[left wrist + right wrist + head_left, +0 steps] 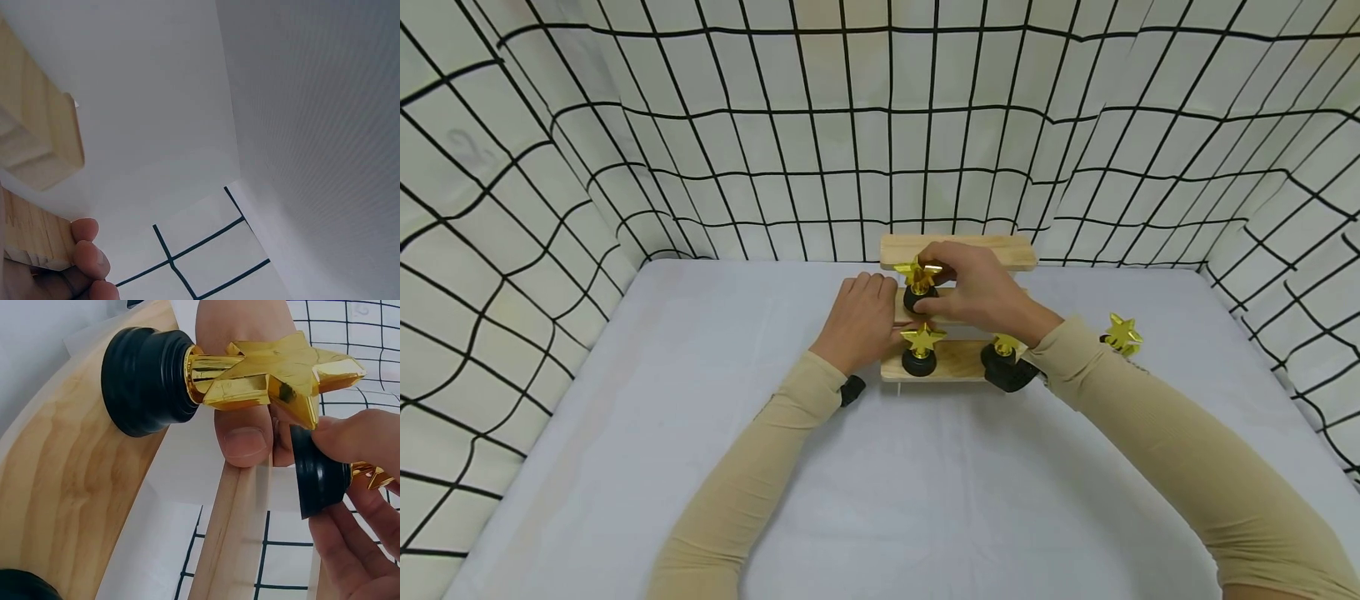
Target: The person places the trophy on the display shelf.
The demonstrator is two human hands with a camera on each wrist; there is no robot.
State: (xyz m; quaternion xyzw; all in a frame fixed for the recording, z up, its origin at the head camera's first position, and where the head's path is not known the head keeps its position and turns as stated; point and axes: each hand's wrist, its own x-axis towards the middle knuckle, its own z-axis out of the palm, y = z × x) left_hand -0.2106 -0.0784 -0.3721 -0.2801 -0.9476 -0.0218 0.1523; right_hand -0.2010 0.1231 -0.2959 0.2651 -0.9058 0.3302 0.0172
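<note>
My right hand (981,287) pinches the black base of a small gold star trophy (919,297) over the left part of the middle board (953,308) of a tiered wooden stand. In the right wrist view, thumb and fingers sit on either side of that base (320,472). My left hand (861,321) grips the stand's left end, its fingertips (92,257) curled round a board end in the left wrist view. On the front board (958,360) stands one star trophy (920,350) at the left; another (1004,343) at the right is partly hidden by the right wrist.
The stand's back board (958,250) is the highest tier. Another gold star trophy (1122,333) is on the white table (925,492), right of the stand. White walls with black netting (891,142) enclose the table's back and sides.
</note>
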